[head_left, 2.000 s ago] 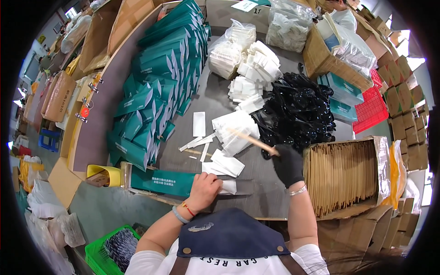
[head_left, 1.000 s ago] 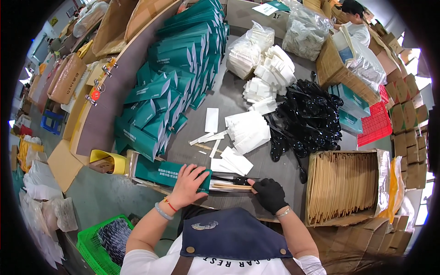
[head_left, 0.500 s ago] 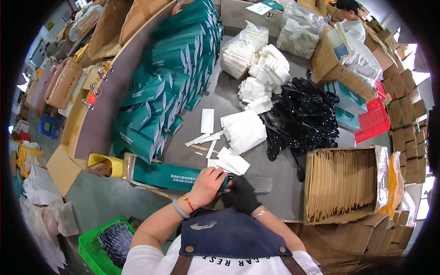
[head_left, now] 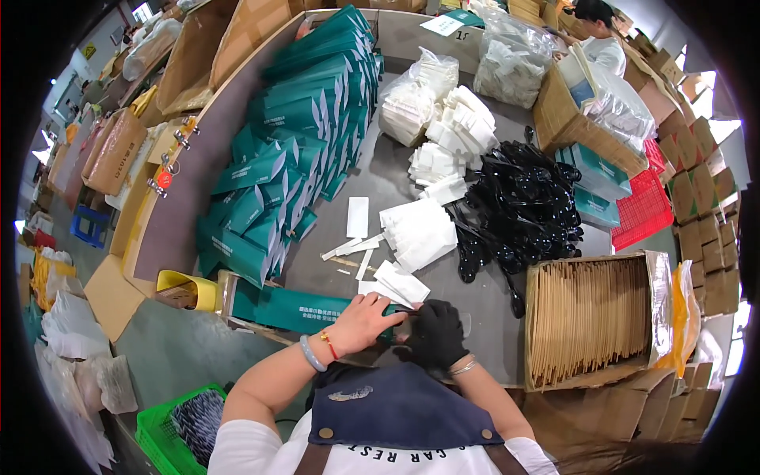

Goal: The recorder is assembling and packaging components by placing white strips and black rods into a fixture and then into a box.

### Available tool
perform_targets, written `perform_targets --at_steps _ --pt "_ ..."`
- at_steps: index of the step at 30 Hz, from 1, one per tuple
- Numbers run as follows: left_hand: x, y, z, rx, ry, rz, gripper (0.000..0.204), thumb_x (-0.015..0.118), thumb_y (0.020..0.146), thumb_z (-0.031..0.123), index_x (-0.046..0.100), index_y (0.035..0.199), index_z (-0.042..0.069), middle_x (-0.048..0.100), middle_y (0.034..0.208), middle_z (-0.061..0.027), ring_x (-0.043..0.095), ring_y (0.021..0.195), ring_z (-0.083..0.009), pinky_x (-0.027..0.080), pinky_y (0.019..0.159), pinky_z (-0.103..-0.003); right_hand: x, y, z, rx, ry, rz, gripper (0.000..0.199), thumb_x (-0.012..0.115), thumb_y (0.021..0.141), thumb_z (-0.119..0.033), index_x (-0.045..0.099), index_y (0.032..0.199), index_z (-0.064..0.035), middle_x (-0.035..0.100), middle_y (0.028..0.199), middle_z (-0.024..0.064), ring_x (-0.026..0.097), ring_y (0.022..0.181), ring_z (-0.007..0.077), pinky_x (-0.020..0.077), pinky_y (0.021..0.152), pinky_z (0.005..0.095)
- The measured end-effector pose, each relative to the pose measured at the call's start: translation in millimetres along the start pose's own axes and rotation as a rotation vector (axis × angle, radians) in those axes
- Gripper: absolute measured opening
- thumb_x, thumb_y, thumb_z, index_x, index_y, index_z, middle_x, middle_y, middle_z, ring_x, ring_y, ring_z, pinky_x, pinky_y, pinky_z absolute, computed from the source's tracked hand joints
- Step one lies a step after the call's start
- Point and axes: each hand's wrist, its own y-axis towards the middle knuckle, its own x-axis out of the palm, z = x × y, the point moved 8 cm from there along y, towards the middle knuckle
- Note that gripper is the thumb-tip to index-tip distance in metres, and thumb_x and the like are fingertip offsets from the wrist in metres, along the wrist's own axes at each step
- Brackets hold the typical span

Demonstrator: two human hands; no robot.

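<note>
My bare left hand (head_left: 366,319) grips the right end of a long, flat green packet (head_left: 305,309) with white print, which lies along the table's near edge. Its fingertips come up against loose white paper packets (head_left: 396,283). Close beside it, my right hand (head_left: 435,336), in a black glove, is closed at the packet's end; whatever its fingers hold is hidden. A strip of clear plastic (head_left: 466,321) shows just past the glove. Beyond my hands lie a fanned stack of white paper packets (head_left: 417,233) and a heap of black plastic spoons (head_left: 518,206).
Overlapping green packets (head_left: 269,182) pile up at the left. A carton of thin wooden sticks (head_left: 590,321) stands at the right. White bundles (head_left: 419,99) lie farther back. A yellow container (head_left: 187,290) hangs at the left edge; a green basket (head_left: 158,427) stands below. Another person (head_left: 606,47) is far right.
My right hand has moved a little to the right and turned, covering more of the clear strip. My left hand has edged right along the green packet, its fingers reaching the white packets.
</note>
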Motion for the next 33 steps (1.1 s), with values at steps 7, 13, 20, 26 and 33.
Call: perform_targets --at_steps 7,13,20,26,33 --pt "-44.6 6.3 15.2 0.039 0.119 -0.232 0.018 0.065 0.071 0.013 0.066 0.089 0.013 0.055 0.099 -0.0118 0.054 0.096 -0.0311 0.047 0.078 -0.043 -29.2 -5.0 -32.8 -0.287 -0.524 -0.047 0.062 0.083 0.054 -0.046 0.064 0.105 -0.0149 0.057 0.1 0.009 0.053 0.1 0.0296 0.0385 0.084 0.0451" --pt "-174.3 -15.2 -96.3 -0.104 0.375 0.233 0.023 0.067 0.063 0.005 0.064 0.085 0.009 0.055 0.109 -0.0168 0.052 0.105 -0.0383 0.044 0.09 -0.046 -84.9 -5.8 -29.8 -0.193 -0.474 0.167 0.06 0.085 0.056 -0.038 0.061 0.104 -0.0114 0.058 0.104 0.0088 0.057 0.097 0.0302 0.0442 0.082 0.0445" --pt "-41.8 -62.7 -65.4 -0.505 0.111 0.378 0.073 0.083 0.064 0.042 0.059 0.124 0.007 0.047 0.134 -0.0166 0.04 0.127 -0.038 0.028 0.106 -0.058 -48.9 -9.2 -25.1 -0.112 -0.568 0.018 0.059 0.085 0.057 -0.036 0.061 0.104 -0.0112 0.059 0.101 0.0082 0.059 0.094 0.0279 0.0426 0.079 0.0431" --pt "13.3 -84.7 -79.5 -0.762 -0.142 0.355 0.094 0.084 0.062 0.049 0.048 0.135 0.001 0.038 0.142 -0.0191 0.027 0.137 -0.0403 0.015 0.112 -0.061 -40.9 -7.1 -30.0 -0.158 -0.611 -0.056 0.061 0.084 0.057 -0.042 0.063 0.105 -0.011 0.06 0.1 0.0084 0.059 0.095 0.0276 0.0418 0.08 0.0433" --pt "7.1 -77.6 -76.3 -0.752 -0.195 0.309 0.094 0.084 0.064 0.046 0.047 0.136 0.0 0.039 0.142 -0.0205 0.028 0.137 -0.0411 0.016 0.111 -0.061 35.3 8.2 -32.3 -0.243 -0.451 -0.171 0.059 0.078 0.066 -0.044 0.062 0.111 -0.0099 0.059 0.106 0.0082 0.057 0.1 0.0279 0.0389 0.085 0.045"
